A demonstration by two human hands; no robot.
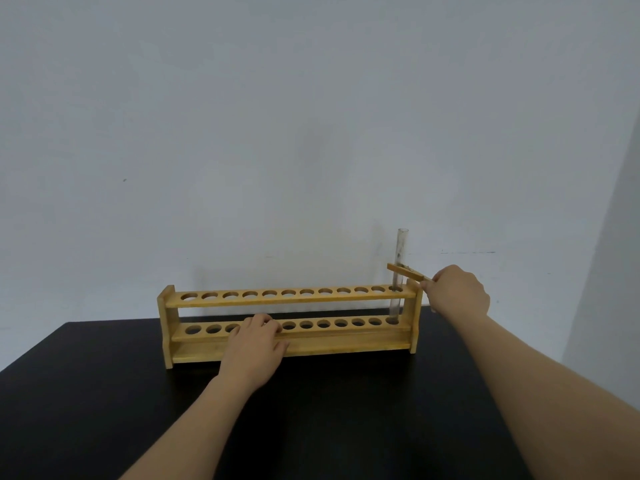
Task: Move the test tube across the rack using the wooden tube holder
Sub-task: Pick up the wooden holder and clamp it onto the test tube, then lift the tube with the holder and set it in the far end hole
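A long wooden rack [291, 346] with two rows of several holes stands on the black table [104, 393]. A clear glass test tube [401, 251] stands upright in the rightmost hole of the top shelf, its bottom in the lower shelf's rightmost hole. The wooden tube holder [407, 270] clamps the tube just above the top shelf. My right hand [457, 289] grips the holder's handle, to the right of the rack. My left hand [254, 344] rests palm down on the lower shelf, left of centre, fingers curled over it.
A plain grey-white wall rises right behind the rack. The table's right edge runs diagonally past my right forearm. All other holes in the rack hold nothing.
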